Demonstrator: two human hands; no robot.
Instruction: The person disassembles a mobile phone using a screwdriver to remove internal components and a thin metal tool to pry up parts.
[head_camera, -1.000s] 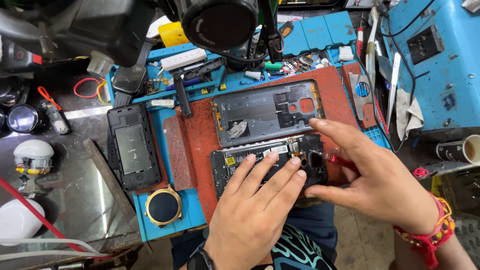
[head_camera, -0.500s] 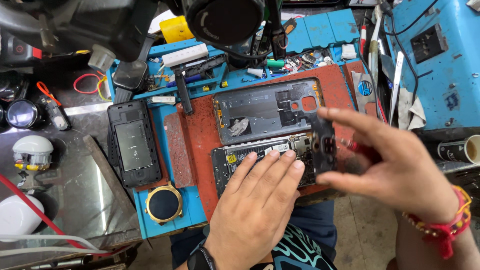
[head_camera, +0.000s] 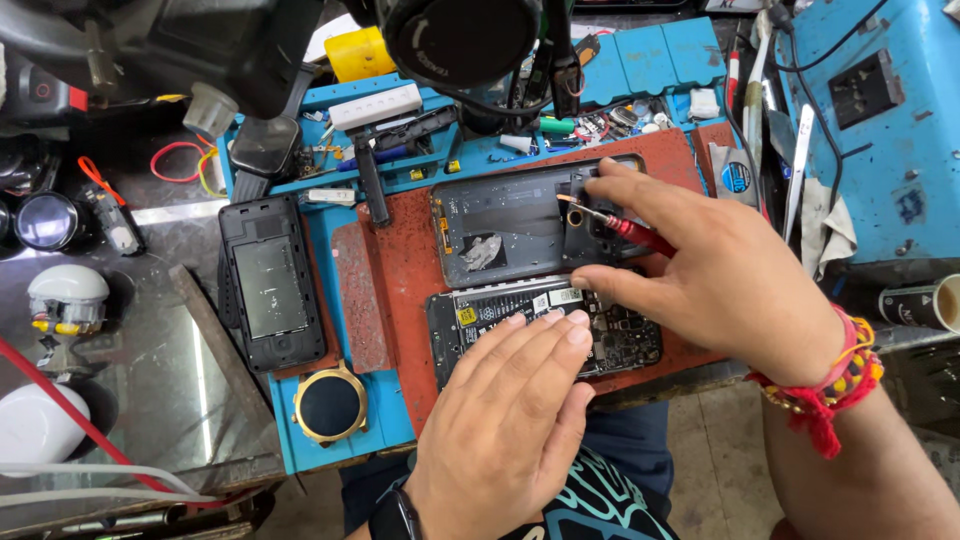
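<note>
- The left hand (head_camera: 510, 410) lies flat, fingers together, pressing on the opened black phone body with exposed circuit board (head_camera: 545, 335) on the near part of the red work mat (head_camera: 400, 260).
- The right hand (head_camera: 720, 270) pinches a red-handled screwdriver (head_camera: 620, 228), its tip over the dark grey back cover (head_camera: 510, 220) just beyond.
- Risk: the tip could slip and scratch the cover, or a loosened screw could roll among the clutter.

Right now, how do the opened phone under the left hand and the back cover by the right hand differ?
The opened phone shows a battery and circuit board; the back cover is a dark, mostly bare shell with camera cutouts. The opened phone lies nearer the person, pressed flat by the left hand; the back cover lies farther away, where the right hand points a red-handled tool. Both lie flat on the red mat.
</note>
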